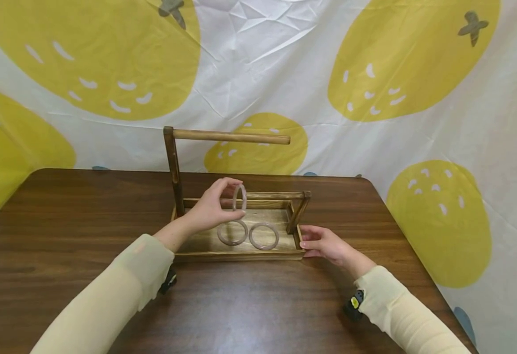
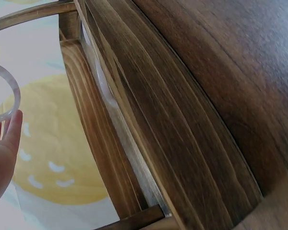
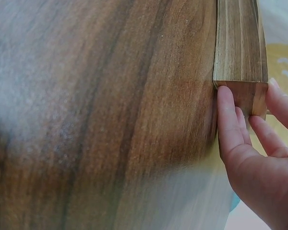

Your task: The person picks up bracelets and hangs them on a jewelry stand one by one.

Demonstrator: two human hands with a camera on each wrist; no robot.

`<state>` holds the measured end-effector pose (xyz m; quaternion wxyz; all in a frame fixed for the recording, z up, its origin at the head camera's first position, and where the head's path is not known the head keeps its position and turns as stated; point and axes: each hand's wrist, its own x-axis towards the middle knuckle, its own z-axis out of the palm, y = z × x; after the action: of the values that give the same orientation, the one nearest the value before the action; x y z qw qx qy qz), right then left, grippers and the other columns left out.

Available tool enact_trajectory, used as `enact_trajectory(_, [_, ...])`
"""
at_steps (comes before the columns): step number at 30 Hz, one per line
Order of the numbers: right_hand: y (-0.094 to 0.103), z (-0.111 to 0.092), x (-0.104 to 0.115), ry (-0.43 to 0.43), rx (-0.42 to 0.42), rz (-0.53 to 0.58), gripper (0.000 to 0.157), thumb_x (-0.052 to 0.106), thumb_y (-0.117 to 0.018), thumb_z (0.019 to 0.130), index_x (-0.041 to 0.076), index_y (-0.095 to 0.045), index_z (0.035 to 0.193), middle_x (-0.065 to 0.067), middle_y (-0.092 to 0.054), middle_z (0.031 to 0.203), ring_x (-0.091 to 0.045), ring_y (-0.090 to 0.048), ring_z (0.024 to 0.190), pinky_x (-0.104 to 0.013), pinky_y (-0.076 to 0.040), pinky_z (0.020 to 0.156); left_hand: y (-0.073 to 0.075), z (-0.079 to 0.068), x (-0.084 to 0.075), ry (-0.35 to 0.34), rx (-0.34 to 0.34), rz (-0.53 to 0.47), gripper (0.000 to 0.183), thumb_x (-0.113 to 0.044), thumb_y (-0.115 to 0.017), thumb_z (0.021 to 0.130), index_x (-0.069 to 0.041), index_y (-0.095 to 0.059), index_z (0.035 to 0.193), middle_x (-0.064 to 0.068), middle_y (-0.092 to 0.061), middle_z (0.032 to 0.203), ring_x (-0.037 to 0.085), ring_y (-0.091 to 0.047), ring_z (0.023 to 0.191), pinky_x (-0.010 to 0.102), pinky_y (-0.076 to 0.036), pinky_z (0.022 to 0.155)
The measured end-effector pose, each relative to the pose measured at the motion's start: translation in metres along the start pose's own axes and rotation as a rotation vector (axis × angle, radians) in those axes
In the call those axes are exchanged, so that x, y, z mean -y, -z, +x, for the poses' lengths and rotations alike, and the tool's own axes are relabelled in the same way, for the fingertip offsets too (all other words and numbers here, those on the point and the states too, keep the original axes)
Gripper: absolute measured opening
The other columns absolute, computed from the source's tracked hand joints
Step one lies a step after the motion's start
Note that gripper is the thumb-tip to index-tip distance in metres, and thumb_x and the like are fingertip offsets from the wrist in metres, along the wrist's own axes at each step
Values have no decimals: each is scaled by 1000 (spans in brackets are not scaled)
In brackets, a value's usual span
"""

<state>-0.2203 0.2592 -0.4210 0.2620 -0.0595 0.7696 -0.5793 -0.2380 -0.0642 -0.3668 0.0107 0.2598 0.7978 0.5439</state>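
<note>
My left hand (image 1: pixel 211 209) pinches a pale, translucent ring-shaped bangle (image 1: pixel 244 198) upright between fingers and thumb, above a wooden display stand (image 1: pixel 240 256). In the left wrist view the same bangle (image 2: pixel 15 91) rises from the fingertips at the left edge. Two more bangles, a left one (image 1: pixel 220 236) and a right one (image 1: pixel 277 237), lie flat side by side in the stand's shallow tray. My right hand (image 1: pixel 329 248) holds the tray's right end, thumb at the rim and fingers against the outer side. The right wrist view shows those fingers (image 3: pixel 230 120) on the end wall.
From a post (image 1: pixel 171 167) at the stand's left, a long upper bar (image 1: pixel 231 136) reaches right, its right end free. A lower bar (image 1: pixel 280 195) joins a short right post (image 1: pixel 298 212). The brown table (image 1: pixel 85 221) meets a lemon-patterned cloth (image 1: pixel 258 73) behind.
</note>
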Motion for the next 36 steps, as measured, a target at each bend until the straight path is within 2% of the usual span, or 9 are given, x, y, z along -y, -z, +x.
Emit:
enact_trajectory(4, [0, 0, 0, -1, 3, -2, 61, 1, -53, 92, -12, -21, 142, -31, -44, 126, -10, -59, 89, -32, -55, 81, -4, 2, 0, 5, -9, -5, 62, -7, -73, 78, -4, -43, 132, 16, -45, 123, 29, -49, 112, 38, -49, 95])
enact_trajectory(13, [0, 0, -1, -6, 4, 6, 61, 0, -53, 92, -12, -21, 143, -32, -43, 128, -10, -59, 90, -31, -55, 81, -11, 6, 0, 10, -23, -26, 62, -9, -73, 78, -5, -43, 133, 19, -43, 127, 36, -47, 115, 43, -47, 96])
enact_trajectory(20, [0, 1, -1, 8, 7, 2, 61, 1, -53, 92, -14, -21, 142, -30, -44, 125, -9, -58, 90, -31, -55, 80, -16, 9, 1, 14, -49, -31, 62, -10, -74, 78, -7, -44, 133, 17, -44, 126, 29, -48, 113, 41, -47, 96])
enact_trajectory(26, [-1, 1, 1, -1, 0, 6, 60, -1, -52, 92, -13, -20, 142, -28, -45, 123, -9, -57, 90, -31, -55, 81, -21, 11, 1, -2, -71, -62, 63, -8, -74, 78, -5, -44, 133, 17, -44, 125, 31, -49, 112, 43, -46, 95])
enact_trajectory(31, [-1, 1, 0, -1, 1, 8, 60, -1, -51, 92, -12, -20, 143, -32, -42, 127, -10, -58, 91, -32, -55, 82, -24, 12, 3, -9, -69, -78, 63, -8, -73, 79, -4, -43, 134, 19, -42, 128, 33, -47, 117, 45, -45, 96])
enact_trajectory(36, [-1, 2, -1, 1, 5, 8, 60, -1, -51, 92, -12, -20, 143, -33, -41, 128, -10, -57, 91, -33, -55, 82, -28, 13, 4, -13, -63, -83, 63, -6, -74, 78, -4, -44, 133, 17, -42, 129, 31, -46, 118, 43, -46, 96])
